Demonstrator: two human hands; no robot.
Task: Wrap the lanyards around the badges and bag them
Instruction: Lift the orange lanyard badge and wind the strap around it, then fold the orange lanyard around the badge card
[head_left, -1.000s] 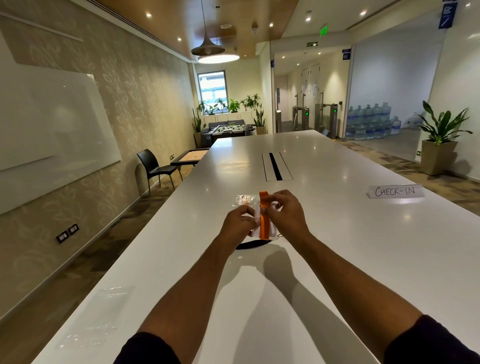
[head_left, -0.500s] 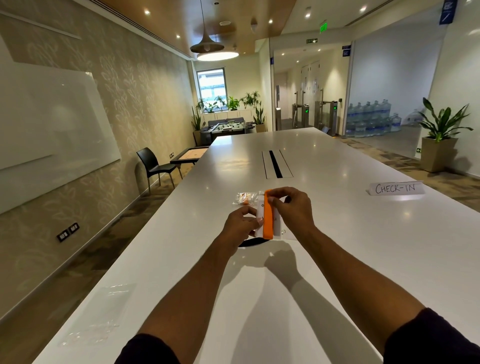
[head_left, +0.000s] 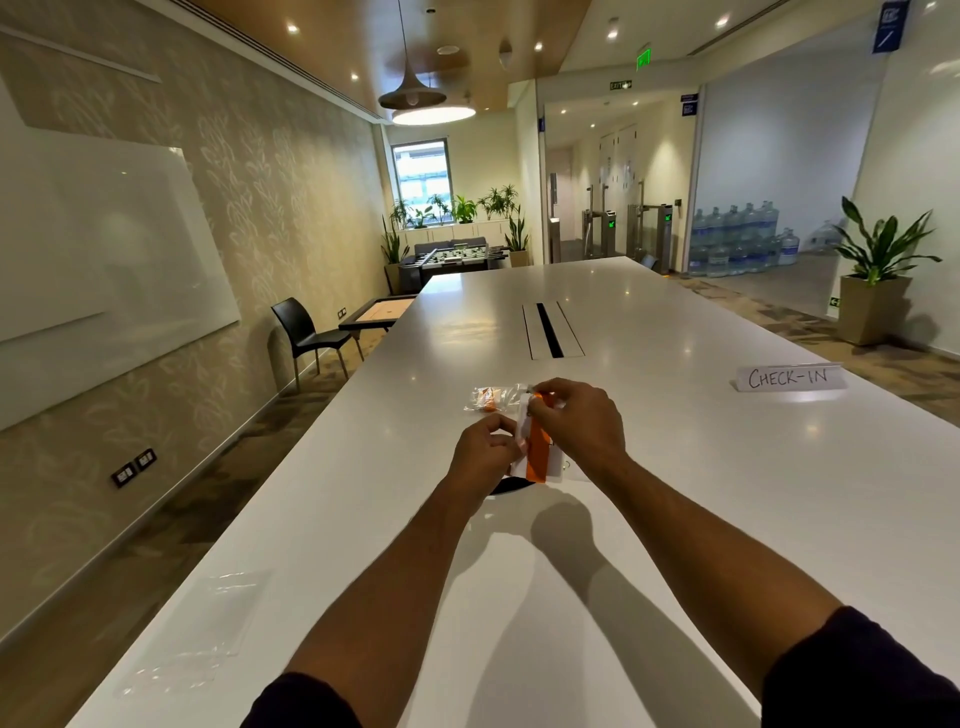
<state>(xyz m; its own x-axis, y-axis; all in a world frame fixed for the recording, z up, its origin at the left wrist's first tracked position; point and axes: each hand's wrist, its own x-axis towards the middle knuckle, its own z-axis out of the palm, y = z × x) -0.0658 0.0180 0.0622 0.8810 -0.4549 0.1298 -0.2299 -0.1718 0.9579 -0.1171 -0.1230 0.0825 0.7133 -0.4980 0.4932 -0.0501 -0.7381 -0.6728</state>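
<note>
A white badge (head_left: 522, 431) with an orange lanyard (head_left: 537, 454) wound lengthwise around it stands upright above the white table (head_left: 675, 493). My left hand (head_left: 485, 449) pinches the badge's left edge. My right hand (head_left: 576, 423) grips the top of the badge and the lanyard. Just behind the hands lies a clear bag (head_left: 491, 397) holding an orange-wrapped badge. Empty clear bags (head_left: 202, 629) lie at the table's near left edge.
A folded "CHECK-IN" sign (head_left: 788, 376) stands on the table to the right. A cable slot (head_left: 549, 330) runs down the table's middle. A dark round thing (head_left: 511, 486) lies under the hands. A black chair (head_left: 306, 332) stands by the left wall.
My right hand has moved over the top of the badge, and the badge with its orange lanyard has tilted slightly. The left hand keeps its pinch.
</note>
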